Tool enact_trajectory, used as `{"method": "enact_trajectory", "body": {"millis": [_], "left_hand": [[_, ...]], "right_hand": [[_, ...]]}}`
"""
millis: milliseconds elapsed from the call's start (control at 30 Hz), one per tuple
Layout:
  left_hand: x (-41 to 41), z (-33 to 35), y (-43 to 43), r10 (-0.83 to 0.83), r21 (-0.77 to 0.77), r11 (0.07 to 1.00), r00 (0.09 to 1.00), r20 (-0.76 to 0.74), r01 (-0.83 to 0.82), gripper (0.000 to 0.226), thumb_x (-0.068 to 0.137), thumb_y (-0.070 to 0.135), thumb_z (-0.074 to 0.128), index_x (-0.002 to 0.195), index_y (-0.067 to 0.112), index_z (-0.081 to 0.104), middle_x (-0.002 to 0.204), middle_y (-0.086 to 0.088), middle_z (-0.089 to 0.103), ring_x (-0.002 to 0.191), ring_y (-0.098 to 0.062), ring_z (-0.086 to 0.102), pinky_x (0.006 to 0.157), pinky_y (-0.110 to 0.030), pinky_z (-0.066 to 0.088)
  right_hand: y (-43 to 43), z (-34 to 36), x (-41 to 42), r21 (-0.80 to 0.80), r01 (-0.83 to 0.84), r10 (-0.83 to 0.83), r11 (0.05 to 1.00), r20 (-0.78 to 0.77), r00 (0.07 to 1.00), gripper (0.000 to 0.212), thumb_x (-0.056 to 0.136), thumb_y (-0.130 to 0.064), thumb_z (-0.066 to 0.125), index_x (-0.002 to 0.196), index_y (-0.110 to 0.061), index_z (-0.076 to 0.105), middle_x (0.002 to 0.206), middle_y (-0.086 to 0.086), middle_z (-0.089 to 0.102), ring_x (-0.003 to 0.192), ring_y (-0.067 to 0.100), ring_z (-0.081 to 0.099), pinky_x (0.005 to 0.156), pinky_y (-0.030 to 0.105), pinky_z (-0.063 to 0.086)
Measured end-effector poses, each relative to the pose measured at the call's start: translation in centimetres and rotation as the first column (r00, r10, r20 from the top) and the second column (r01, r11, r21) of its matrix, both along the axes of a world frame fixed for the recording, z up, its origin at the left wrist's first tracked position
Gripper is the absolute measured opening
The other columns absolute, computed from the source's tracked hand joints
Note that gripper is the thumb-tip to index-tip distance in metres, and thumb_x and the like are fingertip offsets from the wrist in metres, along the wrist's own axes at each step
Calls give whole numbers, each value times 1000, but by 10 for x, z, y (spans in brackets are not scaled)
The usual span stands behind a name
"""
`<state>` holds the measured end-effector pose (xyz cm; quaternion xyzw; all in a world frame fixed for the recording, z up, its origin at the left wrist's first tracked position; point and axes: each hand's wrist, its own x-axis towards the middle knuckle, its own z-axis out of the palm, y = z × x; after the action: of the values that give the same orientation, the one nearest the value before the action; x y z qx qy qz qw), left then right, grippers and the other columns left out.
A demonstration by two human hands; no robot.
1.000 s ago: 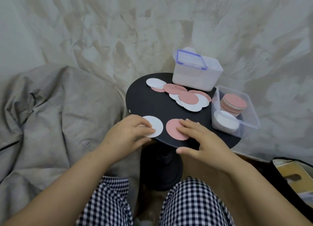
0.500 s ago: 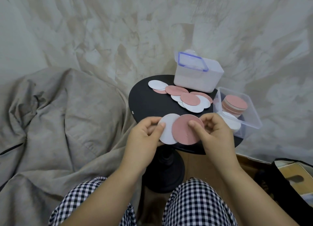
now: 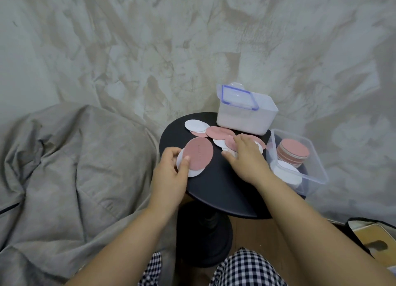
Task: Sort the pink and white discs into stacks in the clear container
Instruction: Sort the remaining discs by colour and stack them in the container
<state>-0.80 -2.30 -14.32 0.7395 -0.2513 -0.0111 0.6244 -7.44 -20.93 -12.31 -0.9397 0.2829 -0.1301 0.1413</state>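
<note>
The left hand [image 3: 171,171] is holding two discs just above the near left part of the round black table [image 3: 220,186]. A pink disc [image 3: 200,153] is lying on top of a white disc [image 3: 194,172], and the white one is showing only as a crescent along the lower edge. The thumb is pressing on the pink face near its rim while the curled fingers are gripping the pair from behind. The right hand [image 3: 246,158] is reaching over the middle of the table with its fingers stretched out flat and its thumb spread to the side. Its fingertips are resting on a loose pile of discs [image 3: 218,133], pink and white ones overlapping each other, and are not visibly pinching any of them. A single white disc [image 3: 196,125] is lying at the far left end of that pile. The clear container [image 3: 316,168] is sitting at the right edge of the table, just beside the right hand. It is holding a pink stack [image 3: 292,151] on its far side and a white stack [image 3: 287,172] on its near side, the two touching. A white lidded box [image 3: 246,119] with a blue-trimmed lid is standing at the back of the table, behind the pile. Grey fabric [image 3: 64,168] is lying crumpled to the left, and checked trousers [image 3: 246,268] are showing below.
</note>
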Motion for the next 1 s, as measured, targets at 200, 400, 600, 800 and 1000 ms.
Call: {"method": "enact_trajectory", "body": {"millis": [200,400,600,800,1000], "left_hand": [[0,-8,1,10,-18,1000,1000,10,-10,21,83,42,47,97,27,50,89,10,64,85,-15,61,77,-43,50],[-1,-7,1,-1,-31,1000,1000,-22,1,15,82,42,49,93,31,49,88,9,65,85,-15,62,77,-45,51],[-4,-3,3,-34,-59,998,996,-82,30,15,90,22,58,89,34,50,90,8,68,87,-10,64,82,-42,52],[-18,2,13,-161,-51,986,986,-35,159,17,88,17,60,92,33,59,90,13,70,89,-6,65,82,-33,52],[-36,10,12,-413,-191,905,894,-172,381,16,89,10,59,91,24,65,83,3,73,80,-12,69,73,-30,56]], "right_hand": [[19,-4,-20,-123,-224,223,967,-22,975,31,95,-27,45,124,-20,57,136,-4,48,125,16,42,108,37,30],[38,-8,-68,-21,-378,379,925,23,925,49,87,-57,44,126,-29,56,139,-19,41,130,-6,31,111,22,25],[46,-23,-93,-64,-425,430,903,107,897,62,71,-65,53,122,-29,60,135,-20,45,127,-5,36,112,22,24],[66,-12,-104,-63,-413,397,909,435,808,13,83,-28,64,95,-30,71,98,-24,66,96,-5,62,81,16,50],[69,-2,-94,257,-215,-11,942,666,746,20,84,-13,64,90,-32,64,90,-13,65,87,-2,57,73,9,43]]}}
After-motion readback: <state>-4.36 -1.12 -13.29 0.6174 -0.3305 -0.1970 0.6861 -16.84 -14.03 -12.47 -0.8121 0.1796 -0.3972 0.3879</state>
